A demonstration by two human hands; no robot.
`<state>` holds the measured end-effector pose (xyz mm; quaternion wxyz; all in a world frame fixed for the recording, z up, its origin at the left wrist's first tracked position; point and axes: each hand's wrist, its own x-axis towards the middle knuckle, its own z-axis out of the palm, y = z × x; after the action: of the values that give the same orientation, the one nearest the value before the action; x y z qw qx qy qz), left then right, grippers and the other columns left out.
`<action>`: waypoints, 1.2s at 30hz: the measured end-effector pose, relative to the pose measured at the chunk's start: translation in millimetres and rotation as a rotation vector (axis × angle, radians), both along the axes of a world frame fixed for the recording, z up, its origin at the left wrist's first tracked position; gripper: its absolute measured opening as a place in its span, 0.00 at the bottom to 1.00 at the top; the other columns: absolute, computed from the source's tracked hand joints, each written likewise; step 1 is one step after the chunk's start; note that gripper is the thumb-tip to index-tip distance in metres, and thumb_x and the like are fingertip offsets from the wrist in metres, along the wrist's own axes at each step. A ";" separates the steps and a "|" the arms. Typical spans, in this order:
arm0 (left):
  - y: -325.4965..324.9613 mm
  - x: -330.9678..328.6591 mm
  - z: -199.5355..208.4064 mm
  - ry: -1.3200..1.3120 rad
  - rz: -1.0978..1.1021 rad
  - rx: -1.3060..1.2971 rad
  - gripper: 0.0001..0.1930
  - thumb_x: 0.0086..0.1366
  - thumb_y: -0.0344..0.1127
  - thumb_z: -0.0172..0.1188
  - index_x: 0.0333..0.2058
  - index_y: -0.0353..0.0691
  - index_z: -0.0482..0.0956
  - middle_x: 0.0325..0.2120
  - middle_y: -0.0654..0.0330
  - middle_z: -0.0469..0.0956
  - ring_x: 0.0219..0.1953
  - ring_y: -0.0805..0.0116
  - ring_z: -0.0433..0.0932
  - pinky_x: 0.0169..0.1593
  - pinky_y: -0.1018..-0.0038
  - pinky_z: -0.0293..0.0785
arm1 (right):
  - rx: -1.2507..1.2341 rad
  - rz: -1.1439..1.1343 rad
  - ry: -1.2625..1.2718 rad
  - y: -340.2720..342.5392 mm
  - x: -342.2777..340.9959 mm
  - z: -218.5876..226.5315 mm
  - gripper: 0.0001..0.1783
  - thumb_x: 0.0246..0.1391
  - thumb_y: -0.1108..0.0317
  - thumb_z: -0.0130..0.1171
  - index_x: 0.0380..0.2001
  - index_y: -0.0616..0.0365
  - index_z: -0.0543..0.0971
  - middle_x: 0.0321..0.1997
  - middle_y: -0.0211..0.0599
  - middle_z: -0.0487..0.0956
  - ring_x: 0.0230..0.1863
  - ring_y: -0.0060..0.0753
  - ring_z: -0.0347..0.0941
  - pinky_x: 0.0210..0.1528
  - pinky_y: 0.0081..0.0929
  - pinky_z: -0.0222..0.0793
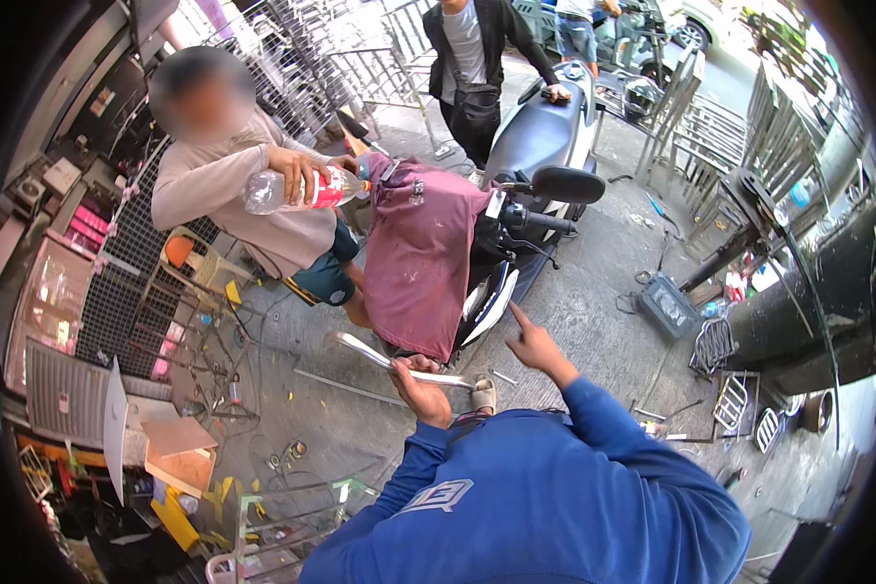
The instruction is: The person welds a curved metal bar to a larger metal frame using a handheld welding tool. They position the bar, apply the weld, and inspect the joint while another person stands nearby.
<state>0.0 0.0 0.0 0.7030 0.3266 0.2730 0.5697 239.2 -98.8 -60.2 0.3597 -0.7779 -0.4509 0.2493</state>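
Left hand (420,389) grips a metal bar (399,364) — right hand (533,343) points.

Metal tube (389,362): shiny silver, plain. Sleeves (555,487): solid blue, with a pale grey emblem on the left one. Cloth (420,255) over the scooter: faded magenta, with pale specks. Scooter (540,131): dark grey body, white lower panel. Plastic bottle (297,190): clear, with a red label. Concrete floor (594,302): grey. Crate (666,307): dark grey.

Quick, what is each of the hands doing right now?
Left hand: closed around a shiny metal bar.
Right hand: holds nothing, index finger pointing.
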 end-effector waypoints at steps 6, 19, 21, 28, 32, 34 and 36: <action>-29.5 16.4 1.1 0.133 -0.005 -0.114 0.22 0.79 0.60 0.49 0.54 0.49 0.61 0.48 0.58 0.78 0.49 0.65 0.77 0.58 0.63 0.67 | -0.393 -0.163 0.235 -171.1 -2.8 -87.3 0.34 0.57 0.51 0.66 0.64 0.55 0.77 0.44 0.55 0.86 0.45 0.58 0.84 0.51 0.46 0.78; -128.5 124.4 16.4 0.129 -0.773 0.116 0.21 0.77 0.47 0.58 0.58 0.38 0.71 0.51 0.58 0.77 0.51 0.66 0.81 0.57 0.68 0.77 | 0.064 -0.053 0.072 -157.9 -2.6 137.0 0.29 0.59 0.61 0.69 0.62 0.52 0.76 0.48 0.46 0.85 0.54 0.51 0.81 0.62 0.44 0.70; -128.6 134.4 19.4 0.145 -0.857 0.164 0.21 0.76 0.47 0.60 0.58 0.38 0.72 0.48 0.64 0.77 0.50 0.72 0.79 0.56 0.73 0.74 | 0.104 -0.170 0.180 -170.4 -1.3 133.8 0.28 0.58 0.66 0.70 0.61 0.55 0.75 0.43 0.52 0.86 0.46 0.55 0.84 0.52 0.43 0.77; -64.4 162.7 19.3 0.828 -0.768 0.633 0.14 0.69 0.43 0.68 0.42 0.37 0.84 0.37 0.53 0.83 0.38 0.61 0.83 0.41 0.68 0.79 | -0.092 -0.509 0.060 -213.8 28.0 53.1 0.14 0.58 0.66 0.69 0.45 0.59 0.82 0.36 0.53 0.83 0.40 0.55 0.83 0.43 0.43 0.75; 30.1 174.2 15.5 1.020 -0.402 0.647 0.13 0.69 0.42 0.67 0.36 0.36 0.79 0.30 0.53 0.80 0.31 0.55 0.81 0.38 0.59 0.76 | -0.210 -0.673 -0.049 -243.3 44.3 -6.6 0.14 0.56 0.63 0.71 0.41 0.60 0.81 0.32 0.54 0.82 0.36 0.58 0.80 0.40 0.45 0.72; 76.6 182.3 12.4 1.129 -0.216 0.764 0.16 0.69 0.44 0.67 0.33 0.36 0.77 0.28 0.53 0.78 0.29 0.51 0.79 0.36 0.56 0.74 | -0.221 -0.748 -0.027 -256.1 45.8 -29.2 0.14 0.56 0.63 0.71 0.39 0.61 0.80 0.30 0.52 0.81 0.34 0.54 0.79 0.38 0.44 0.71; 112.4 196.2 7.5 1.230 -0.120 0.780 0.18 0.69 0.47 0.66 0.32 0.38 0.74 0.26 0.54 0.76 0.31 0.46 0.77 0.37 0.53 0.72 | -0.197 -0.853 0.026 -262.5 45.7 -46.9 0.16 0.57 0.62 0.71 0.34 0.63 0.78 0.26 0.49 0.79 0.28 0.46 0.75 0.35 0.41 0.68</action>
<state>196.2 112.4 7.5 0.2852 0.8285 0.3774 0.2996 284.9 -361.4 -107.1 0.3601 -0.9219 -0.0586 0.1303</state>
